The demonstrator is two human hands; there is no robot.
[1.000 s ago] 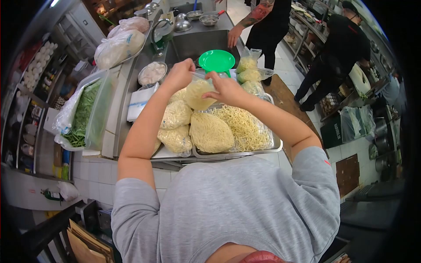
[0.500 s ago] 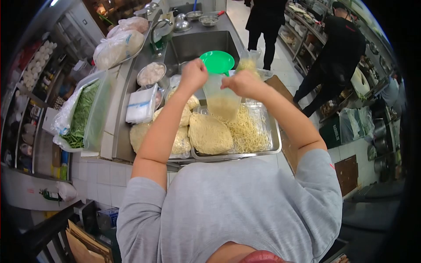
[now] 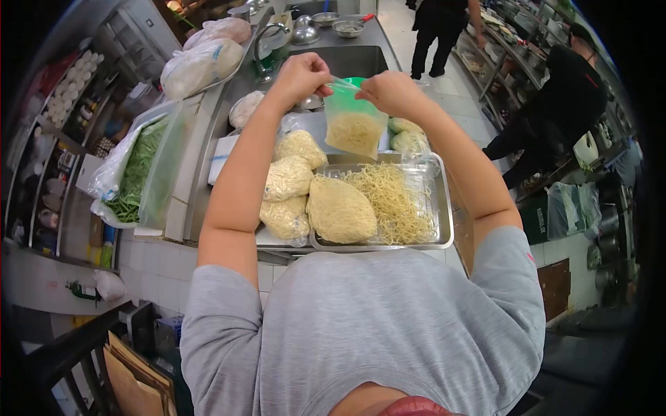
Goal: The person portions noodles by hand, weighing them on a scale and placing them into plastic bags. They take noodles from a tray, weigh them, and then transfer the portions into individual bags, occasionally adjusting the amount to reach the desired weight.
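A clear plastic bag [image 3: 355, 128] with a portion of noodles at its bottom hangs between my two hands. My left hand [image 3: 303, 78] pinches one top corner, and my right hand [image 3: 394, 91] grips the other, so the top edge is stretched between them. Part of a green plate [image 3: 354, 84] shows behind the bag. Below is a metal tray [image 3: 449, 232] holding loose noodles [image 3: 399, 208] on the right and a large noodle bundle [image 3: 340, 210] on the left. Bagged noodle portions [image 3: 288, 178] are piled left of the tray.
A sink [image 3: 368, 61] lies beyond my hands, with a faucet [image 3: 260, 48] at its left. A plastic tub of green vegetables [image 3: 142, 170] stands at the left. Bags [image 3: 201, 67] rest behind it. Two people in dark clothes [image 3: 555, 104] stand at the right.
The bag has risen slightly, and its top edge is now pulled taut between my hands. My right hand has shifted a little. The view has moved left, so the scene sits farther right.
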